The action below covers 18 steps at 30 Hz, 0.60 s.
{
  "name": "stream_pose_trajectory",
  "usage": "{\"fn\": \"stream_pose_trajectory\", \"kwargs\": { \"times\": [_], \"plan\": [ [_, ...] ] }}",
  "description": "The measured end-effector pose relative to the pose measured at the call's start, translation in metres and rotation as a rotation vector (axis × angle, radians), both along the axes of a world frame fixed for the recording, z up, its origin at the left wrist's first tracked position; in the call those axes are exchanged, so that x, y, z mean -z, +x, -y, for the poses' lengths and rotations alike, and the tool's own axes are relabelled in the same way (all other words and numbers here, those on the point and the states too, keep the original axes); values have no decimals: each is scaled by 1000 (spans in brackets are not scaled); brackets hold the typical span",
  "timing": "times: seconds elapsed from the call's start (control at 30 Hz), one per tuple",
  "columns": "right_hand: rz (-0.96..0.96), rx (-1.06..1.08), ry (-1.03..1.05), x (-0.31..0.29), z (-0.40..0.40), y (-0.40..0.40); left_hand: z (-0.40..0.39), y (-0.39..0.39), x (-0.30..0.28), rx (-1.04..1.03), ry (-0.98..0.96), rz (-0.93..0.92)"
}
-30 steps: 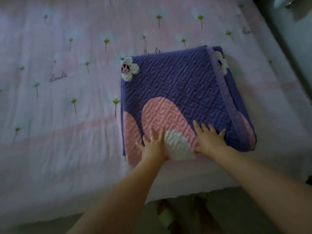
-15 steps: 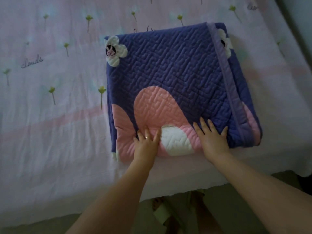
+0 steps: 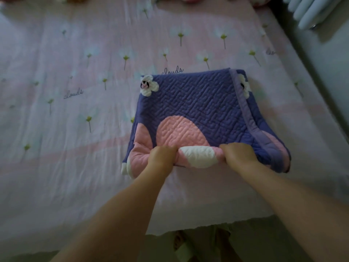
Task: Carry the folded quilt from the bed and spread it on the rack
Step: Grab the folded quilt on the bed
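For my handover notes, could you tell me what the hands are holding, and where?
Both the left hand and right hand grip the folded quilt along its near edge.

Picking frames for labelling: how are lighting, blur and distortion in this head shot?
Head view: dim, soft light with no glare; slightly blurred, though the quilt stitching reads; wide-angle bending curves the bed edges; both hands gripping the quilt's near edge look soft; the floor below is darkest.
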State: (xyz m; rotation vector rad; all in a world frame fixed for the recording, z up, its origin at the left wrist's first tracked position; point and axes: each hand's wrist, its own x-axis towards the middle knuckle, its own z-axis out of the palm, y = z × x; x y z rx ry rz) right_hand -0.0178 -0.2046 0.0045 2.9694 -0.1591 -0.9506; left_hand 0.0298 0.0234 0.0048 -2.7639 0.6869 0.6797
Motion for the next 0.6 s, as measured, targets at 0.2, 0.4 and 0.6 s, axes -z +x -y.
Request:
{"fn": "stream_pose_trajectory", "kwargs": {
  "times": [0.2,0.4,0.6],
  "plan": [
    [65,-31,1,-77,-9,23,-18,21,-75,-10,-4,85],
    [349,-124,92,-173,-25,49,-44,31,-164,-73,-36,207],
    [496,-294,122,-269,-66,77,-84,17,-265,-311,-71,283]
  ]
}}
